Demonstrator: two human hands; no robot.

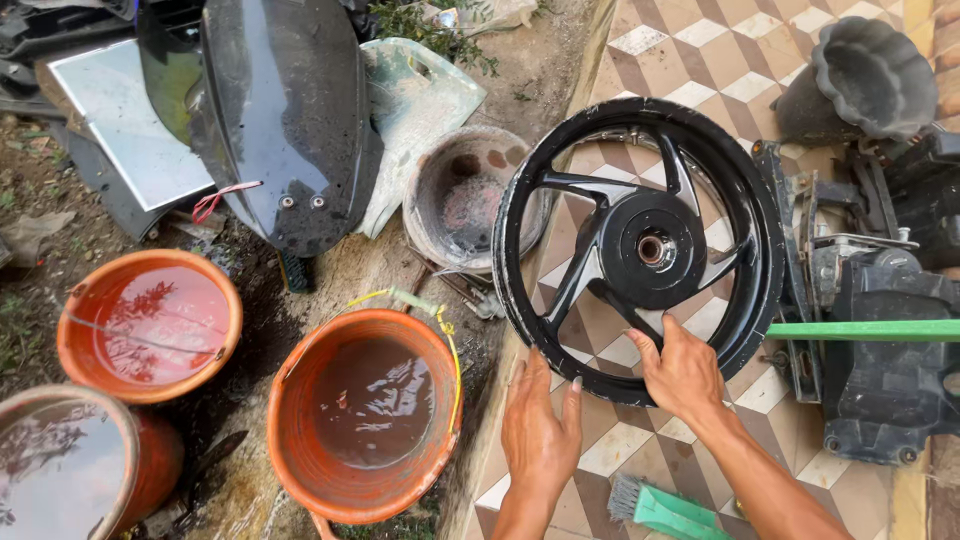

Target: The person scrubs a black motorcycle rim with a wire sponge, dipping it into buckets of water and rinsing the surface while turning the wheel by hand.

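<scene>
Black spoked wheel (640, 248) lies flat on the patterned tile floor (720, 50), directly ahead of both hands. Right hand (683, 372) is nearer — fingers curled over the near rim, gripping it. Left hand (540, 430) lies flat, fingers spread — tips just touching the rim's near-left edge. Orange bucket (365, 415) sits left.

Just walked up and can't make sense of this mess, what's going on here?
A person has both bare hands on a black spoked wheel rim lying flat on patterned tiles. The left hand presses its near edge; the right hand grips the rim. Orange buckets of murky water sit to the left, a green brush nearby.
</scene>
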